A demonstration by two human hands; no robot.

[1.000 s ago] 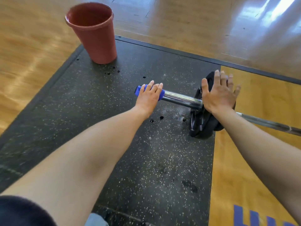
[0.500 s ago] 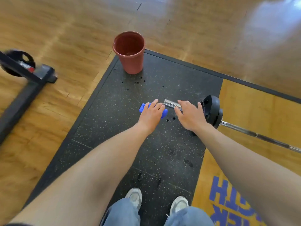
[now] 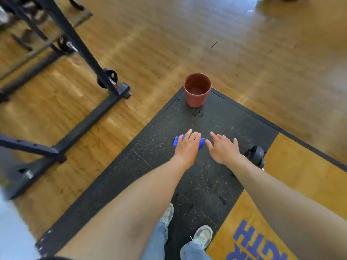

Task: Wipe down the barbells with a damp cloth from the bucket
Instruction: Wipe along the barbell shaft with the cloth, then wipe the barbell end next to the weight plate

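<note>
Shoes: two grey shoes stand on the black mat, on the near side of the bucket.
Left hand: the left hand lies over the blue cloth, fingers curled on it, nearer than the bucket.
Right hand: the right hand is just beside the cloth, fingers spread, holding nothing.
Barbell: only its black weight plate shows, to the right of the bucket and nearer. The shiny bar is hidden under the hands.
Bucket: the red bucket stands on the far corner of the mat, with water in it.
Rack: a black rack sits to the left of the bucket.
Job so far: I think the end of the bar is being wiped. The long part is probably left to do.
Change: the right hand was on the plate, and now it is next to the cloth. The camera is higher, so everything looks smaller.
</note>
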